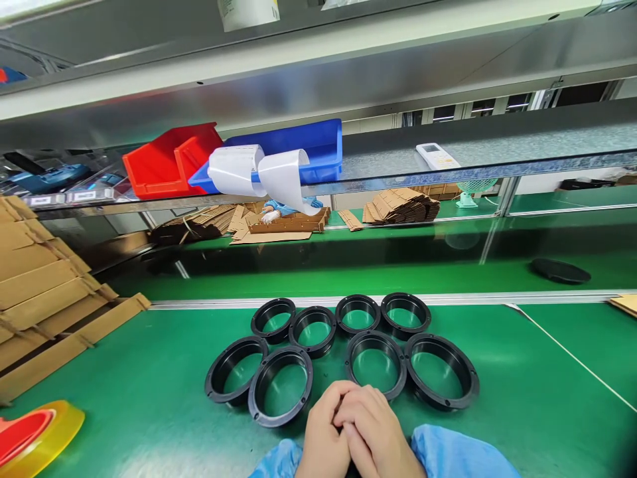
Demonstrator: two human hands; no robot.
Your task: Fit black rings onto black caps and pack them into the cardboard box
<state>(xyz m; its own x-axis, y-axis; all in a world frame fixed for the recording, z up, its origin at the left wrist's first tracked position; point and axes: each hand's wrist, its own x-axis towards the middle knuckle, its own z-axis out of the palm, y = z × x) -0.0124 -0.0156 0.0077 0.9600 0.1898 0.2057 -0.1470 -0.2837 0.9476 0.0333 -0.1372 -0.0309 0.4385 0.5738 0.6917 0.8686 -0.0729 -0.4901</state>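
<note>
My left hand (327, 431) and my right hand (374, 425) are clasped together at the bottom middle, their fingers folded over each other. No object shows in them, though the space between the palms is hidden. Just beyond them, several black flanged rings lie on the green work surface in two groups. The nearest ones are a ring (253, 390) to the left, another ring (350, 358) partly covered by my fingertips, and a larger ring (468, 375) to the right. Smaller rings, such as the one (340, 307) at the back, sit behind these.
Yellow tape (62, 435) lies at the lower left, below stacked cardboard dividers (44, 292). A shelf above carries a red bin (154, 166), a blue bin (326, 149), a label roll (231, 169) and a white remote (438, 157). A black disc (560, 271) lies beyond the metal strip.
</note>
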